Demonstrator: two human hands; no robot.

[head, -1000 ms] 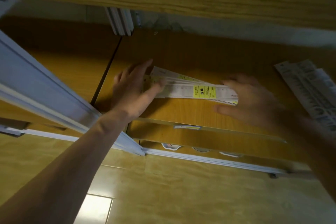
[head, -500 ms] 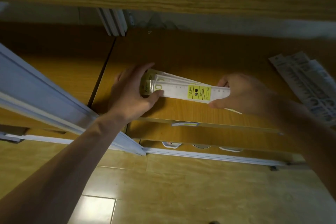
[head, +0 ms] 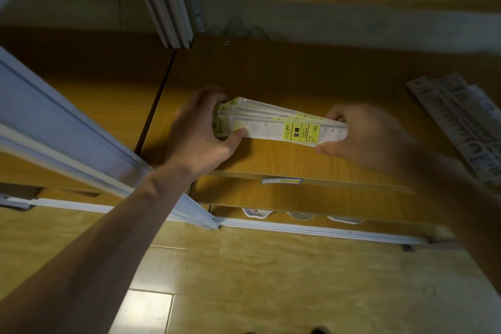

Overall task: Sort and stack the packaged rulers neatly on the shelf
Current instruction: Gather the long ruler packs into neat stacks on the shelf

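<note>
Yellow-labelled packaged rulers (head: 273,123) sit fanned on the wooden shelf (head: 298,163); my left hand (head: 200,130) grips their left end, thumb curled underneath; my right hand (head: 363,138) pinches the right end.

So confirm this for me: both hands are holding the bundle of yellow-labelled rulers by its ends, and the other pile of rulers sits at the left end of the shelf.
Not quite. The left hand and right hand do hold the bundle of yellow-labelled rulers by its ends, but the other pile of rulers sits at the right end of the shelf, as the head view shows.
</note>
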